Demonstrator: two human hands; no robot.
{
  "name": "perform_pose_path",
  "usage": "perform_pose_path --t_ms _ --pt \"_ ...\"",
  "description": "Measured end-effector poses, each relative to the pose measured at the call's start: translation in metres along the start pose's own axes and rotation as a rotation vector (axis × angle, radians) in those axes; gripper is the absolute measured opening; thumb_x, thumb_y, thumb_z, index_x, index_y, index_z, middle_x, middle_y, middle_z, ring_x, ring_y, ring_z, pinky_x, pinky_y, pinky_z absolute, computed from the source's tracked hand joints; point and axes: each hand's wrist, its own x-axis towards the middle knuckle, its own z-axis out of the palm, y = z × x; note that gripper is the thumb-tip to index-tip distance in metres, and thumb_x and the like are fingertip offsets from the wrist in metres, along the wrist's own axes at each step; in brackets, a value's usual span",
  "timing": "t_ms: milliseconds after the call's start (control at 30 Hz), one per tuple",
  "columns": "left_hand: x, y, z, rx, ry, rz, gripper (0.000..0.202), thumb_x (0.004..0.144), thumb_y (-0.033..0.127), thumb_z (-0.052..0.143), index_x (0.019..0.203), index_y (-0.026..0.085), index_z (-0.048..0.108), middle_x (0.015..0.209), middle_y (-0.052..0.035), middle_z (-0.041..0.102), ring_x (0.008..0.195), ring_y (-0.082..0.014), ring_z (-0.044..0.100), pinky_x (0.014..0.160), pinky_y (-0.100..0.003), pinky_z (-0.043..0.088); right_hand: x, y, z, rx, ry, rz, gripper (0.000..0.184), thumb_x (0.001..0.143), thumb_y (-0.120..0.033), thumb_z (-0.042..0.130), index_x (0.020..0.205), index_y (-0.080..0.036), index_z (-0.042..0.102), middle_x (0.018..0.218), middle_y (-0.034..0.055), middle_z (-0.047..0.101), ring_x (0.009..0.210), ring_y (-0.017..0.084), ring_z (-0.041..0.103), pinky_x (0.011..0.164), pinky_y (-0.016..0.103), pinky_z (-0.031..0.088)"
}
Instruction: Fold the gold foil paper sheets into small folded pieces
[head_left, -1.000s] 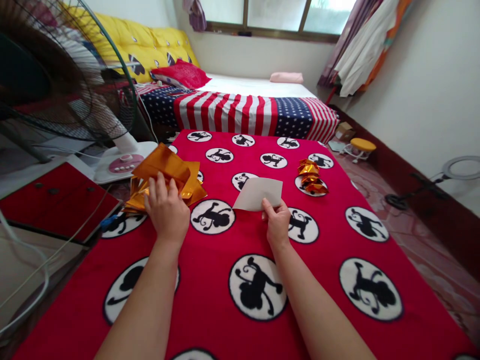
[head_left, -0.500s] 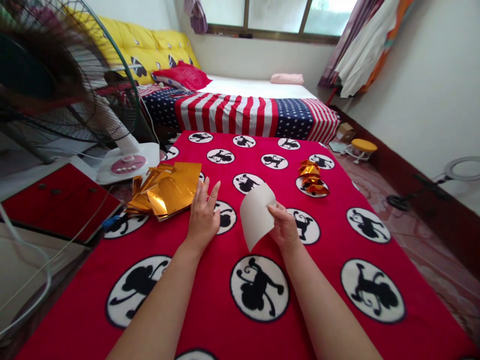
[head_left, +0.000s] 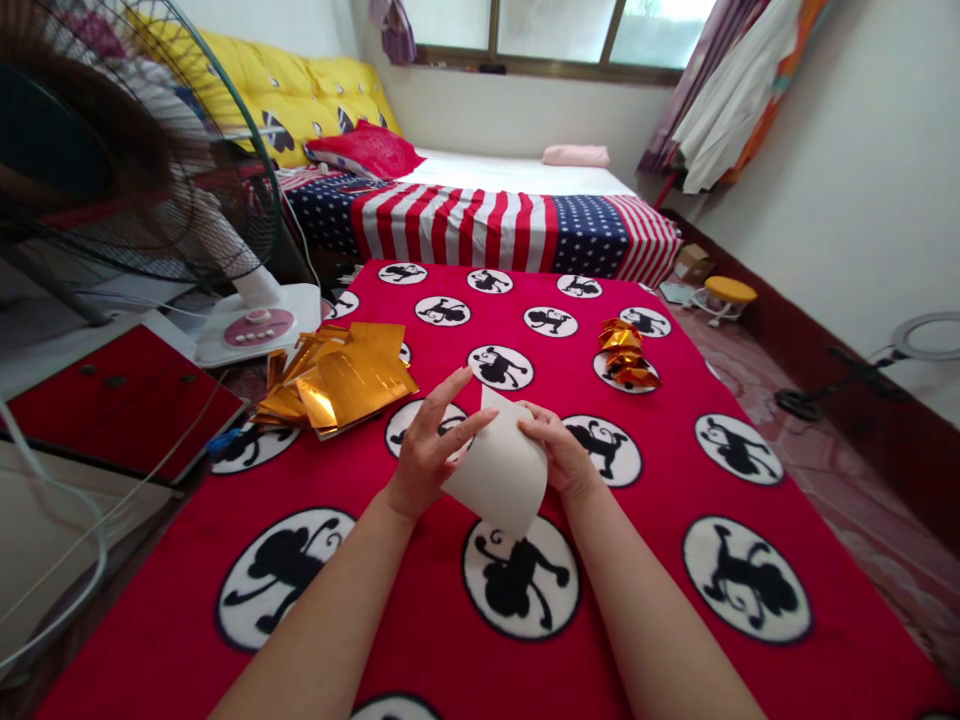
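Both hands hold one white sheet of paper point(head_left: 501, 475) above the red blanket point(head_left: 660, 500) with black monkey circles. My right hand point(head_left: 559, 450) pinches the sheet's right edge. My left hand point(head_left: 429, 445) touches its left edge with the fingers partly stretched out. A loose stack of gold foil sheets point(head_left: 337, 378) lies on the blanket to the left of my left hand. Several folded gold foil pieces point(head_left: 626, 355) sit further back on the right.
A standing fan point(head_left: 135, 150) with a white base point(head_left: 255, 325) fills the left side, beside a red box point(head_left: 112, 400) and white cables. A bed with a stars-and-stripes cover point(head_left: 495, 225) lies behind the blanket. A small yellow stool point(head_left: 726, 292) and a ring light point(head_left: 926, 335) stand at the right.
My left hand let go of the gold sheets, which settled onto the stack, and came across to the white paper. My right hand drew the paper nearer and lower.
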Motion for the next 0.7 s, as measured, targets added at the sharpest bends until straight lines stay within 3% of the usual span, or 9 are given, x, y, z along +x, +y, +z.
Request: perform_pose_path --t_ms 100,167,267,367,433,533,700 --pt "0.002 0.001 0.000 0.033 0.019 0.025 0.018 0.086 0.019 0.062 0.098 0.029 0.072 0.137 -0.0047 0.058 0.128 -0.0243 0.051 0.103 -0.046 0.048 0.003 0.001 0.001 -0.001 0.133 -0.068 0.051 0.062 -0.040 0.080 0.104 -0.019 0.062 0.080 0.0027 0.071 0.060 0.016 0.064 0.057 0.028 0.053" --pt "0.002 0.000 0.001 0.041 0.006 0.024 0.016 0.085 0.014 0.062 0.087 0.027 0.072 0.122 -0.0031 0.068 0.123 -0.0221 0.055 0.101 -0.043 0.050 0.007 0.003 -0.001 0.023 0.258 -0.149 0.055 0.064 -0.040 0.080 0.111 -0.021 0.059 0.078 0.0013 0.070 0.060 0.016 0.064 0.056 0.027 0.052" --pt "0.001 -0.005 0.003 0.083 -0.025 -0.058 0.020 0.084 0.009 0.059 0.085 0.025 0.071 0.109 -0.0027 0.073 0.118 -0.0216 0.057 0.098 -0.041 0.050 0.013 0.007 -0.007 0.034 0.407 -0.299 0.049 0.067 -0.035 0.078 0.110 -0.022 0.058 0.085 0.0014 0.069 0.068 0.015 0.065 0.061 0.026 0.052" --pt "-0.004 -0.012 0.006 0.147 -0.050 -0.185 0.017 0.083 0.009 0.060 0.085 0.023 0.071 0.108 -0.0038 0.073 0.113 -0.0233 0.058 0.096 -0.041 0.050 0.016 0.011 -0.013 -0.125 0.468 -0.453 0.038 0.071 -0.025 0.071 0.107 -0.022 0.060 0.102 0.0036 0.067 0.080 0.014 0.066 0.070 0.027 0.054" --pt "-0.007 -0.018 0.007 0.137 -0.088 -0.247 0.017 0.083 0.009 0.059 0.084 0.021 0.071 0.101 -0.0047 0.074 0.104 -0.0226 0.061 0.092 -0.039 0.052 0.015 0.013 -0.015 -0.356 0.443 -0.546 0.035 0.072 -0.018 0.064 0.107 -0.022 0.064 0.112 0.0059 0.063 0.092 0.016 0.065 0.073 0.027 0.053" --pt "-0.012 -0.025 0.010 0.063 -0.138 -0.307 0.021 0.080 0.004 0.055 0.085 0.019 0.070 0.092 -0.0053 0.074 0.092 -0.0203 0.065 0.086 -0.035 0.053 0.011 0.013 -0.017 -0.691 0.304 -0.620 0.043 0.072 -0.008 0.057 0.109 -0.025 0.070 0.124 0.0076 0.056 0.108 0.019 0.059 0.078 0.028 0.053" --pt "-0.015 -0.029 0.009 0.018 -0.162 -0.330 0.024 0.077 0.003 0.057 0.088 0.019 0.071 0.094 -0.0059 0.074 0.091 -0.0213 0.067 0.085 -0.037 0.054 0.006 0.011 -0.017 -0.907 0.113 -0.676 0.035 0.076 -0.005 0.061 0.096 -0.029 0.076 0.121 0.0059 0.059 0.106 0.020 0.058 0.088 0.036 0.052"
